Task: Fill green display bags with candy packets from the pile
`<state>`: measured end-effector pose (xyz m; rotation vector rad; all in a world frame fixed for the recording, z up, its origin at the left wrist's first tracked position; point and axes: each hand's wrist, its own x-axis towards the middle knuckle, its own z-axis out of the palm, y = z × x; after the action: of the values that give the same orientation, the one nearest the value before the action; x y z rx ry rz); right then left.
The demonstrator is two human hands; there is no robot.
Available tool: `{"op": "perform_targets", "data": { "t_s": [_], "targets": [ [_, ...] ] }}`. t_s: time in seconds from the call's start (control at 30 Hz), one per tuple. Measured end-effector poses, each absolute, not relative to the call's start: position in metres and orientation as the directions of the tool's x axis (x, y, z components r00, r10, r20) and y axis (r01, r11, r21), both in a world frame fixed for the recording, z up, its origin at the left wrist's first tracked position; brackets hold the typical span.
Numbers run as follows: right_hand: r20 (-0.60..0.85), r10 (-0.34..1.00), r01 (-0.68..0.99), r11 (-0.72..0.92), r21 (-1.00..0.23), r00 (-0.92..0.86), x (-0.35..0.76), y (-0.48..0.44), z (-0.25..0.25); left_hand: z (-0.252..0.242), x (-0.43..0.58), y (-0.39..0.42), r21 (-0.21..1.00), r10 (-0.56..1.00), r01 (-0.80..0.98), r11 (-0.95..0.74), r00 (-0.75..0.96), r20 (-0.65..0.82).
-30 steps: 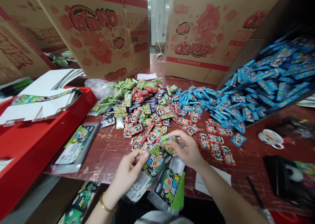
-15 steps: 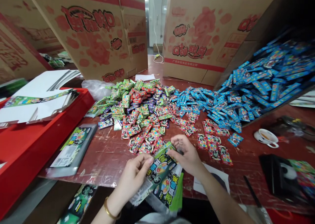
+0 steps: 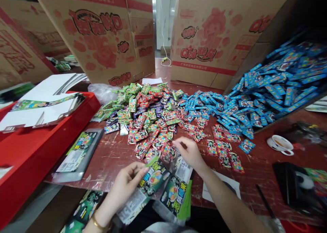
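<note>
My left hand (image 3: 130, 180) grips a printed plastic bag (image 3: 150, 180) by its left edge, thumb on top. This bag is green and black with coloured candy pictures and a white label panel. A second bag of the same print (image 3: 175, 193) lies by my lap, partly under the first. My right hand (image 3: 190, 154) is just above it, fingers curled together at the near edge of the pile of red candy packets (image 3: 159, 139); whatever its fingertips hold is hidden. Clear plastic shows just below that hand.
Blue packets (image 3: 286, 76) spill from a carton on the right. Green and purple packets (image 3: 127, 100) are heaped mid-table. A red tray (image 3: 58, 134) and stacked printed bags (image 3: 79, 151) sit left. A cup (image 3: 279, 144) stands at right. Large cartons (image 3: 102, 38) close off the back.
My left hand has moved left and down with the bag. My right hand has come off the bag's top corner and sits closer to the red packets. The view has shifted slightly.
</note>
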<state>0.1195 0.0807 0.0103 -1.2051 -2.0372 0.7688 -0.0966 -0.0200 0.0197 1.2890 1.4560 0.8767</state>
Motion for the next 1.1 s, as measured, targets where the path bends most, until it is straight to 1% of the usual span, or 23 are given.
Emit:
{"op": "perform_targets", "data": {
  "t_s": [0.1,0.2,0.23,0.27,0.33,0.4,0.43,0.47,0.53,0.63,0.73,0.8,0.83,0.87,0.9,0.97,1.0,1.07,1.1],
  "targets": [
    [0.080,0.953,0.760,0.283,-0.585,-0.293,0.085,0.107,0.000,0.015,-0.112,-0.026,0.938,0.973,0.256,0.232,-0.075,-0.220],
    [-0.037,0.971,0.876,0.195,-0.442,-0.235,0.050,0.116,-0.007,0.014,-0.123,-0.031,0.946,0.962,0.201,0.256,-0.151,-0.228],
    [-0.046,0.973,0.885,0.186,-0.427,-0.227,0.044,0.116,-0.008,0.014,-0.125,-0.033,0.947,0.959,0.191,0.259,-0.170,-0.228],
    [-0.021,0.971,0.866,0.204,-0.457,-0.240,0.042,0.115,-0.008,0.014,-0.128,-0.034,0.947,0.956,0.186,0.260,-0.185,-0.226],
    [0.114,0.944,0.756,0.318,-0.573,-0.311,0.051,0.110,-0.003,0.015,-0.133,-0.036,0.949,0.955,0.184,0.258,-0.195,-0.222],
    [0.293,0.868,0.560,0.486,-0.671,-0.401,0.071,0.102,0.008,0.017,-0.136,-0.035,0.944,0.958,0.204,0.258,-0.178,-0.223],
    [0.359,0.822,0.467,0.552,-0.690,-0.442,0.082,0.097,0.015,0.019,-0.136,-0.034,0.941,0.961,0.221,0.257,-0.163,-0.224],
    [0.386,0.784,0.406,0.594,-0.695,-0.486,0.094,0.092,0.024,0.020,-0.135,-0.032,0.938,0.965,0.239,0.251,-0.143,-0.222],
    [0.365,0.727,0.343,0.626,-0.700,-0.581,0.112,0.082,0.042,0.022,-0.130,-0.025,0.939,0.974,0.260,0.226,-0.086,-0.211],
    [0.271,0.650,0.308,0.633,-0.710,-0.710,0.131,0.074,0.060,0.026,-0.117,-0.015,0.951,0.981,0.248,0.184,0.009,-0.192],
    [0.197,0.549,0.247,0.630,-0.736,-0.813,0.144,0.074,0.067,0.029,-0.105,-0.009,0.956,0.983,0.250,0.157,0.055,-0.176],
    [0.179,0.479,0.178,0.609,-0.773,-0.859,0.151,0.076,0.066,0.031,-0.099,-0.007,0.957,0.975,0.239,0.167,0.102,-0.195],
    [0.185,0.477,0.157,0.589,-0.793,-0.859,0.152,0.076,0.065,0.031,-0.097,-0.006,0.957,0.969,0.230,0.177,0.131,-0.210],
    [0.201,0.516,0.154,0.564,-0.812,-0.833,0.153,0.076,0.062,0.032,-0.096,-0.006,0.957,0.962,0.222,0.186,0.156,-0.223],
    [0.218,0.587,0.164,0.528,-0.834,-0.779,0.152,0.075,0.059,0.032,-0.095,-0.006,0.958,0.958,0.215,0.190,0.171,-0.229],
    [0.224,0.758,0.186,0.413,-0.892,-0.612,0.147,0.072,0.050,0.032,-0.095,-0.005,0.959,0.962,0.215,0.187,0.159,-0.223],
    [0.207,0.821,0.180,0.349,-0.920,-0.533,0.144,0.070,0.046,0.031,-0.095,-0.005,0.958,0.965,0.221,0.184,0.143,-0.218],
    [0.173,0.881,0.162,0.267,-0.950,-0.441,0.138,0.067,0.039,0.029,-0.095,-0.005,0.957,0.971,0.230,0.175,0.119,-0.206],
    [0.176,0.885,0.162,0.267,-0.950,-0.430,0.135,0.065,0.036,0.028,-0.094,-0.005,0.958,0.973,0.230,0.172,0.115,-0.202]
  ]
}}
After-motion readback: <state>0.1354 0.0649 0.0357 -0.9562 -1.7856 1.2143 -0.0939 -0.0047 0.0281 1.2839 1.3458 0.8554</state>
